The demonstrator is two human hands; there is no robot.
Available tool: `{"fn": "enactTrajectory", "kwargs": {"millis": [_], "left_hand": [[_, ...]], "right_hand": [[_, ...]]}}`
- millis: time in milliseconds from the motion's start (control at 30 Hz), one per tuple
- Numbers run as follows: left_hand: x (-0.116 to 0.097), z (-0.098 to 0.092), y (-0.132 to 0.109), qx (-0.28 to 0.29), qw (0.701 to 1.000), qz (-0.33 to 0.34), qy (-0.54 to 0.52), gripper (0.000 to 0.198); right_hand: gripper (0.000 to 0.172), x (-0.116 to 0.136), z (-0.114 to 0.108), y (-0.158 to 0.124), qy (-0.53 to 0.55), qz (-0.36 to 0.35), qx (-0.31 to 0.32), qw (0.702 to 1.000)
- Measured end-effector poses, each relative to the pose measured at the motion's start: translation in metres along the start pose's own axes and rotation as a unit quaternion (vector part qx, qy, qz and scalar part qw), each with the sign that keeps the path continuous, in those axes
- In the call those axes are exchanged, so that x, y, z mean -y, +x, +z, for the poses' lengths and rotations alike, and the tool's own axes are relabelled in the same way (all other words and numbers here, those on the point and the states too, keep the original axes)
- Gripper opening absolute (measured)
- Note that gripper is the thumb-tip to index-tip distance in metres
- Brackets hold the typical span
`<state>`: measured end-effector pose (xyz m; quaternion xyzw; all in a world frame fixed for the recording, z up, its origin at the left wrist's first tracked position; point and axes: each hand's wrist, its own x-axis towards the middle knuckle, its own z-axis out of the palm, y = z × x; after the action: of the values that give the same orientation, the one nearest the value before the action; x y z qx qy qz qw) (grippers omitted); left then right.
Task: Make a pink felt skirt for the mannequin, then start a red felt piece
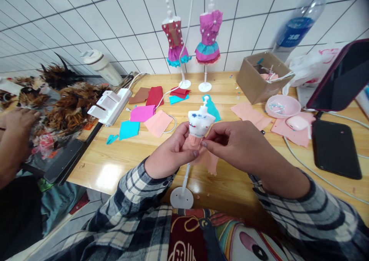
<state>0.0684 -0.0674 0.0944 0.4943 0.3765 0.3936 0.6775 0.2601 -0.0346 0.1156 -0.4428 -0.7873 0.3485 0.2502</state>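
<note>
A small white dress-form mannequin, marked with blue and red spots on its chest, leans on a thin stand with a round white base. Peach crepe paper wraps around its waist and hangs below in a loose flap with a jagged edge. My left hand is closed around the mannequin's waist, its thumb pressing the paper at the front. On the other side, my right hand pinches the paper between thumb and fingertips at the waist. Behind the mannequin's neck lies a turquoise piece.
Two dressed mannequins stand by the tiled wall. Coloured sheets and a power strip lie left. A cardboard box, pink bowl, bottle and phone sit right. Another person's hand touches brown feathers.
</note>
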Motion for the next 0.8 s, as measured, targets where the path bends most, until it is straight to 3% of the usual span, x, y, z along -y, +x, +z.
{"fn": "enactTrajectory", "kwargs": {"millis": [533, 800], "left_hand": [[0.0, 0.002, 0.003, -0.013, 0.999, 0.024, 0.045, 0.042], [-0.001, -0.008, 0.004, -0.05, 0.994, 0.018, 0.092, 0.034]], "right_hand": [[0.013, 0.0, 0.0, 0.0, 0.011, 0.014, 0.014, 1.0], [0.03, -0.003, 0.002, 0.003, -0.014, 0.026, 0.02, 0.999]]}}
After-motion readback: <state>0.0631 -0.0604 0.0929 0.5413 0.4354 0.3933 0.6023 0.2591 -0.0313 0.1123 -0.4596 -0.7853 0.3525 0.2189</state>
